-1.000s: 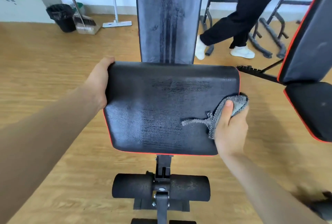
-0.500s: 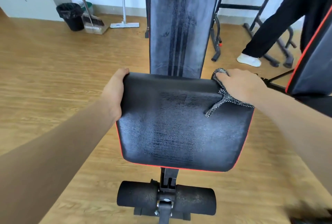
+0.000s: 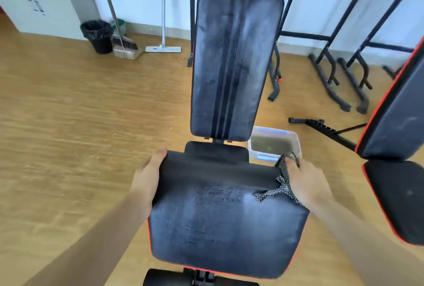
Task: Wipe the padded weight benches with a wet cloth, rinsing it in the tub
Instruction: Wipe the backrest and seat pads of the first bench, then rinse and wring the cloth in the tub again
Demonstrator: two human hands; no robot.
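A black padded seat [image 3: 220,223] with red piping fills the middle, damp streaks across it. Its upright back pad [image 3: 231,60] rises behind, also streaked. My left hand [image 3: 146,180] grips the seat's far-left edge. My right hand [image 3: 305,182] is at the seat's far-right corner, shut on a grey woven cloth [image 3: 278,185] whose tail trails onto the pad. A clear plastic tub [image 3: 274,144] of murky water stands on the floor just beyond that corner, to the right of the back pad.
A second black-and-red bench [image 3: 397,171] stands close on the right. Black metal rack legs [image 3: 339,83] spread along the back wall. A black bin [image 3: 97,36], a broom with dustpan [image 3: 125,48] and a flat mop [image 3: 163,49] stand at the back left. Wooden floor lies to the left.
My right hand slid the cloth from the seat's right side up to its far-right corner. The view tilted up, revealing the tub. The person walking at the back has left the view.
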